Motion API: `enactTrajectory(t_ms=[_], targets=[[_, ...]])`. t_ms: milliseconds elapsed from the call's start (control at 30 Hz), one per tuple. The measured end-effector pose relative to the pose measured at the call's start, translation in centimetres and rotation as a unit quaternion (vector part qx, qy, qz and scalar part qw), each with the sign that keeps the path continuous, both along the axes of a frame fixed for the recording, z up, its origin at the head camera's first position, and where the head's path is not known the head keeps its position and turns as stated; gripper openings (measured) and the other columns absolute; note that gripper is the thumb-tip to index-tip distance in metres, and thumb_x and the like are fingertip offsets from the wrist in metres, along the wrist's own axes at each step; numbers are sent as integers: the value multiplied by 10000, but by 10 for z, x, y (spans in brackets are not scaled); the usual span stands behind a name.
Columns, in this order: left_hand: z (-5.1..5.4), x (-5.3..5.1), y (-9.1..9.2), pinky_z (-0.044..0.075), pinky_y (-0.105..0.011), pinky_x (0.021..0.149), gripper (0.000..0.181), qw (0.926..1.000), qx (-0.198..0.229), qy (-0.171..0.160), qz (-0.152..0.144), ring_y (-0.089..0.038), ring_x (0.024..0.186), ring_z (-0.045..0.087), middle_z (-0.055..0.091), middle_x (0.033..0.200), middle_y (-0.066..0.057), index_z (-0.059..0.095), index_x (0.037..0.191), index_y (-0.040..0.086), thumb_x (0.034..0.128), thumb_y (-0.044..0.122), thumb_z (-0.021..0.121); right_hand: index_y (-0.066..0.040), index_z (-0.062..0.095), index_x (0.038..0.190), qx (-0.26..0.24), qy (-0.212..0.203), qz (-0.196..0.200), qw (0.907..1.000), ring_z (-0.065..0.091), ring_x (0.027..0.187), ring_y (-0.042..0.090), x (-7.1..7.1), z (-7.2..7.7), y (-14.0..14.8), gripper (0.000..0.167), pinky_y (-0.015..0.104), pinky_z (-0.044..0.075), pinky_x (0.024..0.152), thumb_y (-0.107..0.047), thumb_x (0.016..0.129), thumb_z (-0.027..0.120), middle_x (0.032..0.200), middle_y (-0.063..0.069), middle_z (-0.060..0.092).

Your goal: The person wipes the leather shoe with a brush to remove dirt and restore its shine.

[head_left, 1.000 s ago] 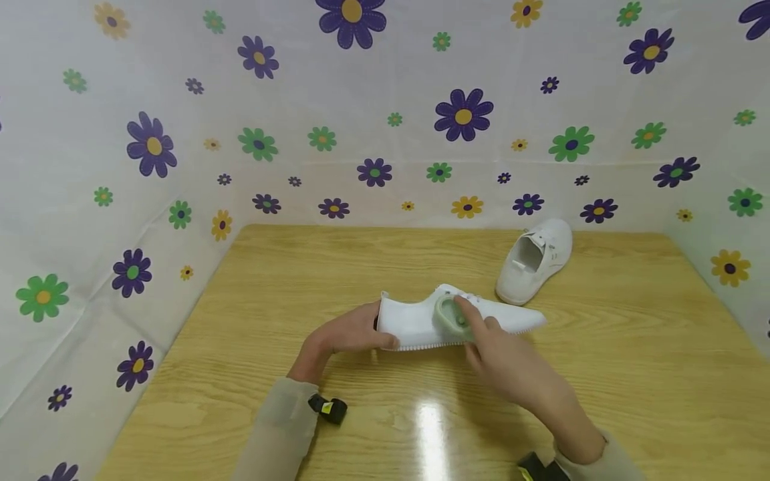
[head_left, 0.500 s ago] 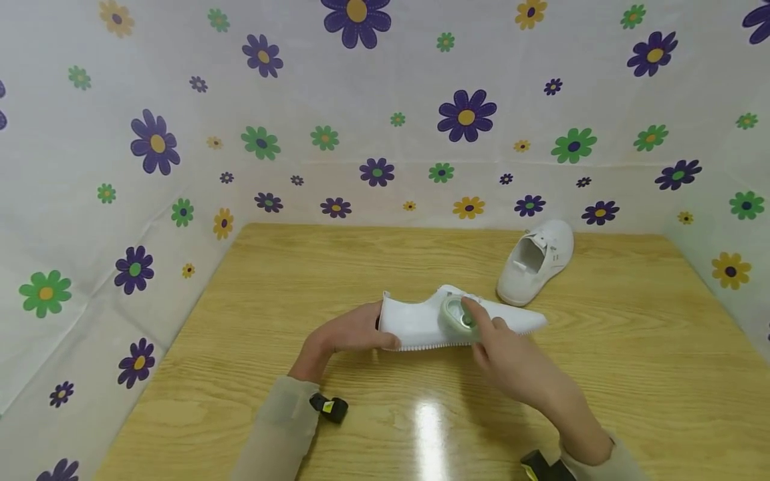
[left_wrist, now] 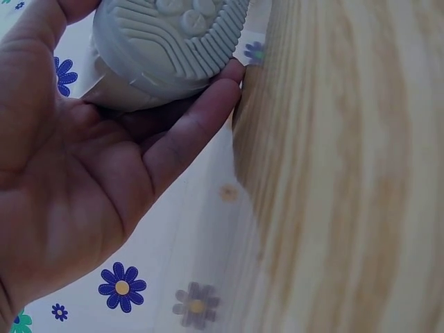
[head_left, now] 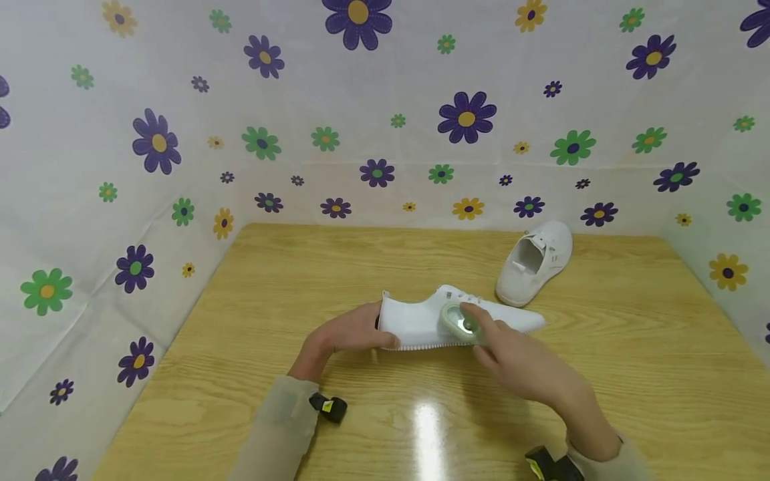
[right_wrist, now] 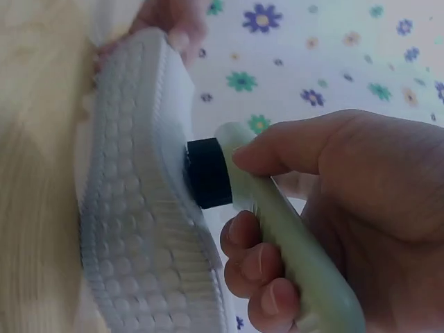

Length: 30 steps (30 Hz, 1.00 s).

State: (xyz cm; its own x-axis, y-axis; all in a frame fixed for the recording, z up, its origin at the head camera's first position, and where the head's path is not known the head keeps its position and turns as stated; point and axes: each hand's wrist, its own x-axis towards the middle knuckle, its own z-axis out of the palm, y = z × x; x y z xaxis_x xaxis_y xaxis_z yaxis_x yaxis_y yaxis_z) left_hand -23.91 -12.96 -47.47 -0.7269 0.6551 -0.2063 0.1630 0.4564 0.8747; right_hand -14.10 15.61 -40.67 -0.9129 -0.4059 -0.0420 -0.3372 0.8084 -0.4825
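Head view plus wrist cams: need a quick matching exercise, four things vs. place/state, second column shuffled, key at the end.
Things
1. Left hand
2. Right hand
3. Brush
4. Other shoe

Place or state
A. On the table, toward its back edge
B. Curled round a pale green handle
C. Dark bristles against the held shoe's side
D. Gripping a white shoe by its heel

Pairs: 1-D, 2-B, 3-C, 4-A
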Motion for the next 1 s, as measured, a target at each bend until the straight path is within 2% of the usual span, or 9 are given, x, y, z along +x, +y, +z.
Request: enactTrajectory(t_ms=[100, 233, 433, 567, 667, 733, 800, 900, 1000], targets=[[-1, 0, -1, 495, -331, 846, 579, 10000, -13, -10, 5, -192, 982, 577, 608, 1137, -74, 485, 1313, 55, 816, 242, 717, -139, 267, 1529, 0, 225, -79, 9997, 512, 649, 155, -3, 0, 6, 580, 328, 450, 575, -150, 1006, 517, 1012, 168, 598], [-1, 0, -2, 497, -329, 839, 563, 10000, -33, 9, 39, -189, 968, 583, 612, 1121, -71, 490, 1304, 54, 823, 243, 714, -162, 273, 1534, 31, 513, 1, 9987, 464, 553, 122, -6, -9, -6, 585, 277, 398, 490, -175, 1011, 534, 977, 150, 582], [0, 0, 0, 502, -328, 833, 562, 9999, -92, 77, 29, -189, 956, 590, 620, 1105, -71, 497, 1299, 42, 823, 238, 721, -200, 313, 1535, 1, 37, 330, 9994, 512, 652, 119, -5, -1, 1, 597, 304, 448, 589, -178, 992, 560, 970, 64, 602], [2, -1, -1, 495, -327, 854, 578, 9999, -101, 15, 44, -191, 984, 582, 611, 1135, -67, 484, 1314, 61, 825, 257, 721, -178, 333, 1525, -66, 214, 169, 9996, 650, 938, 238, -7, 6, 22, 582, 462, 526, 811, -162, 993, 568, 1215, 149, 637], [3, -2, -4, 490, -333, 858, 575, 10000, -73, -1, 61, -197, 989, 577, 608, 1141, -70, 485, 1310, 63, 820, 253, 718, -148, 323, 1530, -199, 417, 101, 9989, 607, 1162, 334, -10, 5, 23, 585, 543, 477, 949, -163, 999, 568, 1394, 193, 550], [3, -2, -6, 490, -335, 856, 570, 10000, -60, 20, 75, -199, 986, 577, 610, 1136, -72, 490, 1303, 59, 816, 248, 716, -136, 304, 1540, -271, 447, 193, 9984, 608, 1145, 314, -14, 2, 19, 599, 529, 479, 950, -161, 1001, 565, 1397, 205, 543], [3, -2, -7, 492, -339, 853, 569, 10000, -44, 40, 67, -202, 983, 580, 613, 1133, -78, 493, 1301, 48, 815, 243, 716, -147, 298, 1546, -292, 423, 361, 9980, 625, 1022, 242, -16, 0, 14, 604, 491, 502, 902, -174, 1004, 562, 1335, 196, 583], [1, -2, -5, 497, -335, 846, 576, 10000, -41, 77, 17, -197, 978, 585, 617, 1131, -78, 493, 1304, 44, 815, 249, 718, -197, 323, 1546, -382, 122, 553, 9977, 571, 835, 160, -16, 1, 17, 601, 407, 504, 783, -184, 998, 569, 1238, 140, 617], [-1, -2, -1, 497, -328, 841, 581, 9999, -40, 65, -70, -189, 976, 589, 617, 1134, -71, 487, 1311, 54, 818, 253, 719, -257, 355, 1535, -427, -203, 516, 9975, 536, 804, 157, -13, 4, 33, 597, 370, 455, 728, -186, 987, 580, 1245, 99, 593]])
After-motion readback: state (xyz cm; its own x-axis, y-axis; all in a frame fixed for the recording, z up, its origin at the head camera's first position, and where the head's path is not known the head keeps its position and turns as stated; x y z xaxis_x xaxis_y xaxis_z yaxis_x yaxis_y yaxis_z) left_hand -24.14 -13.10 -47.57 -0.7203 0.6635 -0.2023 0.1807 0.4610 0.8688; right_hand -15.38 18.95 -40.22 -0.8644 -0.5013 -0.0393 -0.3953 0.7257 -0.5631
